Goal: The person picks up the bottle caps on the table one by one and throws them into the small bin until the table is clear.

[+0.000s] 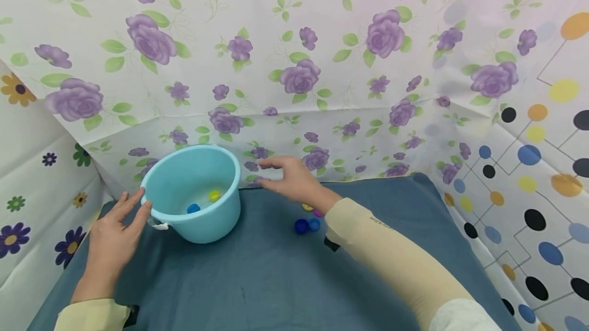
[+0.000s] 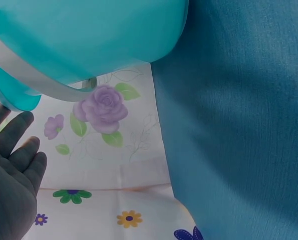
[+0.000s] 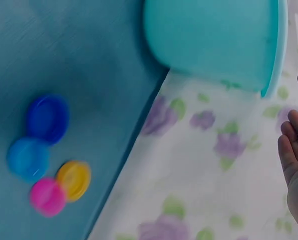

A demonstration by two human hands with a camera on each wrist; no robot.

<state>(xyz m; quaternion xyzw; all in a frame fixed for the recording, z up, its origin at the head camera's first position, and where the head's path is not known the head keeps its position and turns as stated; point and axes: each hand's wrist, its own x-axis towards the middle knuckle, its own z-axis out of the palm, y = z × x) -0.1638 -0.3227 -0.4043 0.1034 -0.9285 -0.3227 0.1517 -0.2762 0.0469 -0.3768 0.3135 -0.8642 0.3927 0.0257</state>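
Lying close together, a dark blue cap (image 3: 47, 120), a light blue cap (image 3: 28, 159), a yellow cap (image 3: 73, 180) and a pink cap (image 3: 48, 197) show fully from the right wrist; from the head, the right hand (image 1: 294, 180) and its wrist partly cover the last two. Only the head view looks into the turquoise bucket (image 1: 207, 223), where a mid-blue cap (image 1: 193, 208) and a second yellow cap (image 1: 214, 196) lie. The left wrist view shows the white handle (image 2: 26, 72) curving along its side.

The right hand hangs in the air just right of the bucket, thumb and fingers apart, the four-cap cluster lower, toward its wrist. The left hand (image 1: 112, 239), fingers extended, touches the bucket's left rim.

The bucket stands near the far-left corner of the blue cloth (image 1: 276, 280), the cluster nearer the middle of the far edge. Behind rises a purple-rose sheet (image 1: 276, 106); a dotted sheet (image 1: 520, 218) borders the right edge.
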